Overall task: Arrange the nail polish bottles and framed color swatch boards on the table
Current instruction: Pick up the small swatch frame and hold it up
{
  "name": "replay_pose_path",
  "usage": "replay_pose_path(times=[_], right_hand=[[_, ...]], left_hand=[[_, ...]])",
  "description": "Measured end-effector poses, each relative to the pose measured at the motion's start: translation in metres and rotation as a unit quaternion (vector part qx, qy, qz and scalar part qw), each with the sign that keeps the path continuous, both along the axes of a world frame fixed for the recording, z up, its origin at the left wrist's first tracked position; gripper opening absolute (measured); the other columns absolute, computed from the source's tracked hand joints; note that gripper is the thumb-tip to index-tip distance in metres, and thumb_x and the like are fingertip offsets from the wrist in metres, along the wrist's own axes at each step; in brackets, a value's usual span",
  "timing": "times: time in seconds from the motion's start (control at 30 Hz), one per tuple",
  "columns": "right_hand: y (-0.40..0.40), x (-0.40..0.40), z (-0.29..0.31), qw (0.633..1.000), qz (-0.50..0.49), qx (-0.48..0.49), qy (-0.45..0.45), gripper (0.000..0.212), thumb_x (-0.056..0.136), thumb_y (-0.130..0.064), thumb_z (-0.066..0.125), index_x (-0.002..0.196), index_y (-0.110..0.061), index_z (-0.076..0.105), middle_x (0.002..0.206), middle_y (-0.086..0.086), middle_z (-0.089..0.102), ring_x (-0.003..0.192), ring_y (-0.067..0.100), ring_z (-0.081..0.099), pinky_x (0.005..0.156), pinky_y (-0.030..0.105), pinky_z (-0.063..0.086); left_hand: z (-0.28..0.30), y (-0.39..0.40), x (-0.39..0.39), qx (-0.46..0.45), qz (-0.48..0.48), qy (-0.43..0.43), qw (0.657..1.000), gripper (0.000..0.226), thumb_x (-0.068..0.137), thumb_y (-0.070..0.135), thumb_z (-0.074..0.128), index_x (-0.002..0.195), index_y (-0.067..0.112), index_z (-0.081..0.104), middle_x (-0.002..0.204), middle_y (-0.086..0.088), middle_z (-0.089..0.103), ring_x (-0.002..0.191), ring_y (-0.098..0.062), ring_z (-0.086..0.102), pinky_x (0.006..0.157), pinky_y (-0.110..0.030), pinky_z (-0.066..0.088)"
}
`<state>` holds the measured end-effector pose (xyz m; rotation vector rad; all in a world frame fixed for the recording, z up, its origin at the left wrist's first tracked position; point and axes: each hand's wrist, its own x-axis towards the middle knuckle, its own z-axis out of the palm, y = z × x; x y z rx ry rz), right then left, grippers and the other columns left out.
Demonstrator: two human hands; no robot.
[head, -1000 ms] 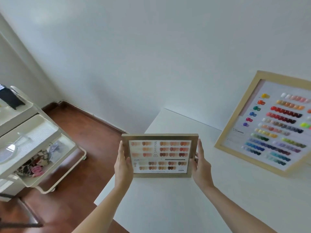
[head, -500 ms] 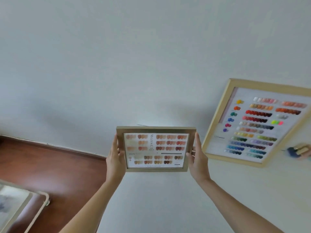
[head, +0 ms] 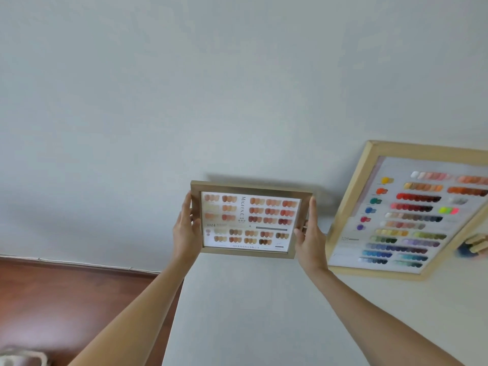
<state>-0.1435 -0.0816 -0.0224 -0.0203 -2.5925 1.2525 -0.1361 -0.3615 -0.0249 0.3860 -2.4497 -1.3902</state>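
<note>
I hold a small wood-framed swatch board (head: 249, 220) of nude and brown nail colours upright above the white table (head: 250, 313), close to the wall. My left hand (head: 186, 231) grips its left edge and my right hand (head: 310, 233) grips its right edge. To the right, a larger framed swatch board (head: 412, 212) with many rows of colours leans against the wall on the table. At the far right edge a blurred nail polish bottle (head: 472, 247) with a pale cap and a dark blue body shows.
A plain white wall (head: 211, 88) fills the upper view. Brown wooden floor (head: 66, 299) lies left of the table. A white cart corner (head: 21, 359) shows at the bottom left.
The view has swung right and up, so the white cart has left the frame. The small board has moved farther toward the wall, still in both hands.
</note>
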Motion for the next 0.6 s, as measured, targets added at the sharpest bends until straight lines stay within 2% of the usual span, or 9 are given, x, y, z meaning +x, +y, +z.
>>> replay_pose_path(times=[0.07, 0.23, 0.37, 0.5, 0.6], right_hand=[[0.001, -0.007, -0.004, 1.000, -0.007, 0.006, 0.002, 0.094, 0.092, 0.001, 0.050, 0.141, -0.052, -0.011, 0.090, 0.010, 0.064, 0.080, 0.022, 0.065, 0.079, 0.042, 0.060], [0.002, -0.017, -0.012, 1.000, -0.015, 0.015, 0.018, 0.096, 0.091, 0.001, 0.052, 0.140, -0.052, -0.011, 0.088, 0.005, 0.062, 0.076, 0.014, 0.063, 0.076, 0.033, 0.059], [0.003, -0.022, -0.017, 1.000, -0.020, 0.014, 0.017, 0.096, 0.091, 0.001, 0.053, 0.140, -0.054, -0.010, 0.091, 0.005, 0.063, 0.078, 0.014, 0.063, 0.077, 0.032, 0.059], [0.002, -0.024, -0.020, 1.000, -0.021, 0.009, 0.018, 0.098, 0.092, 0.001, 0.052, 0.138, -0.058, -0.011, 0.096, 0.006, 0.063, 0.083, 0.013, 0.065, 0.077, 0.032, 0.059], [0.002, -0.024, -0.021, 1.000, -0.023, 0.002, 0.018, 0.099, 0.091, 0.001, 0.053, 0.138, -0.058, -0.011, 0.096, 0.006, 0.063, 0.083, 0.012, 0.063, 0.077, 0.031, 0.058]], left_hand=[[-0.004, 0.001, -0.009, 0.001, 0.000, -0.002, 1.000, 0.075, 0.092, -0.001, 0.040, 0.141, 0.051, 0.018, 0.122, 0.001, 0.060, 0.101, -0.014, 0.060, 0.078, -0.015, 0.042], [-0.013, 0.004, -0.023, 0.000, 0.005, 0.006, 1.000, 0.072, 0.092, -0.002, 0.040, 0.142, 0.046, 0.020, 0.121, -0.001, 0.062, 0.101, -0.016, 0.060, 0.079, -0.020, 0.044], [-0.016, 0.006, -0.029, -0.001, 0.005, 0.007, 1.000, 0.072, 0.093, -0.002, 0.040, 0.142, 0.045, 0.020, 0.120, 0.000, 0.062, 0.100, -0.015, 0.059, 0.077, -0.016, 0.042], [-0.018, 0.008, -0.031, 0.004, 0.011, 0.009, 1.000, 0.072, 0.092, -0.003, 0.039, 0.142, 0.046, 0.021, 0.120, 0.001, 0.062, 0.102, -0.014, 0.058, 0.080, -0.021, 0.043], [-0.019, 0.010, -0.030, 0.005, 0.007, 0.014, 1.000, 0.072, 0.093, -0.003, 0.039, 0.142, 0.047, 0.022, 0.119, 0.003, 0.061, 0.102, -0.014, 0.058, 0.079, -0.019, 0.042]])
